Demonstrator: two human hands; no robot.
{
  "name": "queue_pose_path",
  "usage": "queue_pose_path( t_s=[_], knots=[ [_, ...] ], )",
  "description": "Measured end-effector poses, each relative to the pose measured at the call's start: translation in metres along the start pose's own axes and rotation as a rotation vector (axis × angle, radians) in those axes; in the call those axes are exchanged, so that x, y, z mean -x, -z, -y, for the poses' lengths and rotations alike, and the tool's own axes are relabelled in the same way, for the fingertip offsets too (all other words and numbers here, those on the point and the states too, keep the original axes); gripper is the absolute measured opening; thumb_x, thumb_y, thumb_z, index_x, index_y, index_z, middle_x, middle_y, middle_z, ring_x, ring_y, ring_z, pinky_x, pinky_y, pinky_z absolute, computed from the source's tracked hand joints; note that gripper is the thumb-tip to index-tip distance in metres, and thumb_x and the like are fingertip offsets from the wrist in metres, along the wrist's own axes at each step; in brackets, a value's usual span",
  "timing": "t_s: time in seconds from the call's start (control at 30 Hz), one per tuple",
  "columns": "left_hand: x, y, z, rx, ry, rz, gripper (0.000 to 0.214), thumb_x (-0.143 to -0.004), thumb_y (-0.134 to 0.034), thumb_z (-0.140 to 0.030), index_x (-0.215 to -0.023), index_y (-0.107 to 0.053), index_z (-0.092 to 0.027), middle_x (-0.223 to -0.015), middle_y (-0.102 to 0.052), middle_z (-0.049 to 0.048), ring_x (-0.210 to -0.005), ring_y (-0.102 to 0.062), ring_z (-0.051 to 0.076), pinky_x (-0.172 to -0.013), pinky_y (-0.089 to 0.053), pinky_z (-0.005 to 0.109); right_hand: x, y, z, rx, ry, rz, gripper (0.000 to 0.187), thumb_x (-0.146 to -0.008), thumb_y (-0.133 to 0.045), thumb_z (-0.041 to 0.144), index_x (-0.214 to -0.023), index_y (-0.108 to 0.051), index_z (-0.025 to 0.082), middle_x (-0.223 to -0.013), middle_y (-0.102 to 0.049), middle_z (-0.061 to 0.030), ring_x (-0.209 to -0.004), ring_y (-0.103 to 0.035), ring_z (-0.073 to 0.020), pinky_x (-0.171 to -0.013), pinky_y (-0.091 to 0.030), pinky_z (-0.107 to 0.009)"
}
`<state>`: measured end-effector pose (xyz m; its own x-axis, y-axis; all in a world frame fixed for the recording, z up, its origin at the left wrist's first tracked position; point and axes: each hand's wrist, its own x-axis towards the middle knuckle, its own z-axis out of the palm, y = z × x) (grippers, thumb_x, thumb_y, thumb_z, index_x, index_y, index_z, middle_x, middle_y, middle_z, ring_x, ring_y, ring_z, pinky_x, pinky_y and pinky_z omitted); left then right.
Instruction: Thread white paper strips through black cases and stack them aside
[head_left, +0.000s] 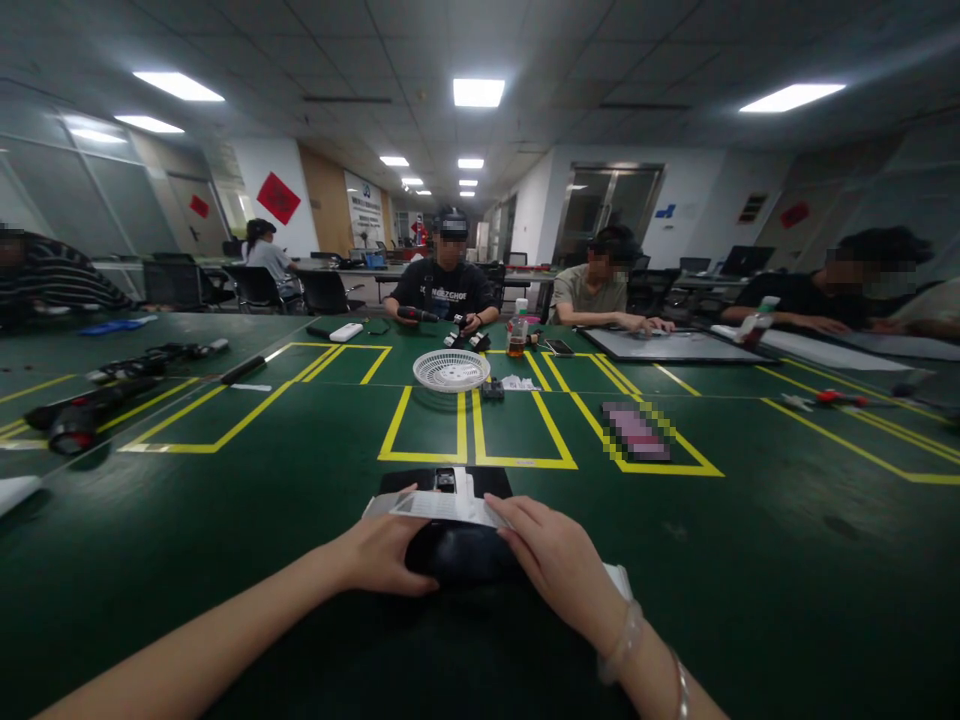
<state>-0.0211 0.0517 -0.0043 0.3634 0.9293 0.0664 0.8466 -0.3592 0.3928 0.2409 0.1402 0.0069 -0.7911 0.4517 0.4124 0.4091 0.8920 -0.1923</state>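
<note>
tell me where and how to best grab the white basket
I'd pinch the basket by its left rim, coming from the left, thumb inside and fingers outside. Its round rim gives an edge to hold, and the dark piece and white scraps crowd the right.

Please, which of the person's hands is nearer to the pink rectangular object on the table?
Right. The right hand is on the near side of the pink rectangular object, somewhat left of it; the left hand is farther left, beyond the right one.
</note>
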Motion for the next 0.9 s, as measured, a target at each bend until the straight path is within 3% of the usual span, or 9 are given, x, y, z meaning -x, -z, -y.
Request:
queue_pose_path(
  t_s=[0.1, 0.27, 0.4, 0.47, 0.53, 0.6, 0.67, 0.8, 0.9],
  knots=[
    [-0.002, 0.002, -0.003, 0.077, 0.007, 0.016, 0.087, -0.071, -0.077, -0.049, -0.147, -0.041, -0.026, -0.147, -0.046, 0.0090, -0.134, -0.044, 0.033, -0.114, -0.032, 0.047, -0.001, 0.000, 0.000, 0.019, -0.014, 0.002, 0.037, -0.100, -0.044, 0.021, -0.136, -0.051, 0.023, -0.120, -0.063, -0.0091, -0.101, -0.063, -0.0205, -0.086, -0.054, -0.035],
    [0.012, -0.004, 0.011, 0.220, 0.223, 0.050, 0.088, -0.068, -0.077, -0.059, -0.143, -0.049, -0.022, -0.142, -0.051, 0.0128, -0.129, -0.048, 0.037, -0.109, -0.038, 0.049, -0.001, -0.002, -0.001, 0.038, -0.006, 0.009, 0.038, -0.100, -0.043, 0.020, -0.137, -0.050, 0.024, -0.117, -0.063, -0.0089, -0.099, -0.062, -0.0210, -0.084, -0.054, -0.036],
    [0.024, -0.010, 0.026, 0.478, 0.324, -0.193, 0.068, -0.081, -0.064, -0.061, -0.134, -0.057, -0.019, -0.136, -0.056, 0.0133, -0.122, -0.053, 0.033, -0.104, -0.043, 0.044, -0.001, -0.006, -0.002, 0.047, 0.011, 0.020, 0.041, -0.099, -0.043, 0.018, -0.138, -0.048, 0.026, -0.113, -0.061, -0.0085, -0.094, -0.062, -0.0198, -0.079, -0.053, -0.034],
    [0.028, -0.010, 0.028, 0.613, 0.378, -0.355, 0.057, -0.090, -0.049, -0.060, -0.127, -0.061, -0.017, -0.119, -0.065, 0.0128, -0.108, -0.061, 0.029, -0.092, -0.049, 0.039, 0.000, -0.007, -0.001, 0.044, 0.018, 0.052, 0.042, -0.098, -0.043, 0.015, -0.137, -0.048, 0.028, -0.111, -0.060, -0.0078, -0.090, -0.061, -0.0190, -0.077, -0.052, -0.033],
    [0.032, -0.008, 0.028, 0.685, 0.408, -0.427, 0.055, -0.092, -0.045, -0.059, -0.120, -0.063, -0.015, -0.096, -0.070, 0.0102, -0.087, -0.065, 0.025, -0.077, -0.052, 0.034, 0.000, -0.007, 0.001, 0.035, 0.030, 0.092, 0.043, -0.096, -0.044, 0.012, -0.136, -0.049, 0.028, -0.109, -0.060, -0.0070, -0.089, -0.061, -0.0185, -0.077, -0.051, -0.032],
    [0.037, -0.005, 0.025, 0.632, 0.407, -0.389, 0.051, -0.092, -0.046, -0.058, -0.108, -0.066, -0.014, -0.080, -0.068, 0.0070, -0.073, -0.064, 0.022, -0.066, -0.049, 0.029, 0.000, -0.007, 0.003, 0.028, 0.039, 0.131, 0.043, -0.095, -0.045, 0.010, -0.134, -0.051, 0.028, -0.108, -0.060, -0.0065, -0.089, -0.060, -0.0185, -0.076, -0.050, -0.032],
    [0.044, -0.002, 0.022, 0.479, 0.407, -0.298, 0.045, -0.093, -0.047, -0.054, -0.098, -0.069, -0.015, -0.078, -0.068, 0.0058, -0.070, -0.062, 0.020, -0.062, -0.046, 0.027, 0.000, -0.007, 0.005, 0.027, 0.041, 0.174, 0.044, -0.094, -0.047, 0.009, -0.132, -0.052, 0.029, -0.108, -0.059, -0.0064, -0.090, -0.060, -0.0187, -0.075, -0.050, -0.031],
    [0.053, 0.007, 0.016, 0.203, 0.459, -0.182, 0.036, -0.093, -0.047, -0.044, -0.113, -0.066, -0.021, -0.082, -0.069, 0.0034, -0.070, -0.062, 0.019, -0.059, -0.041, 0.025, 0.000, -0.011, 0.009, 0.040, 0.062, 0.228, 0.045, -0.092, -0.050, 0.008, -0.132, -0.052, 0.029, -0.114, -0.059, -0.0074, -0.094, -0.059, -0.0203, -0.078, -0.050, -0.034],
    [0.056, 0.013, 0.015, 0.075, 0.435, -0.151, 0.033, -0.093, -0.046, -0.041, -0.112, -0.066, -0.024, -0.083, -0.069, 0.0026, -0.070, -0.062, 0.019, -0.059, -0.040, 0.025, 0.000, -0.017, 0.010, 0.043, 0.076, 0.238, 0.045, -0.094, -0.049, 0.009, -0.133, -0.052, 0.030, -0.119, -0.058, -0.0077, -0.096, -0.059, -0.0210, -0.079, -0.050, -0.035]
  ],
)
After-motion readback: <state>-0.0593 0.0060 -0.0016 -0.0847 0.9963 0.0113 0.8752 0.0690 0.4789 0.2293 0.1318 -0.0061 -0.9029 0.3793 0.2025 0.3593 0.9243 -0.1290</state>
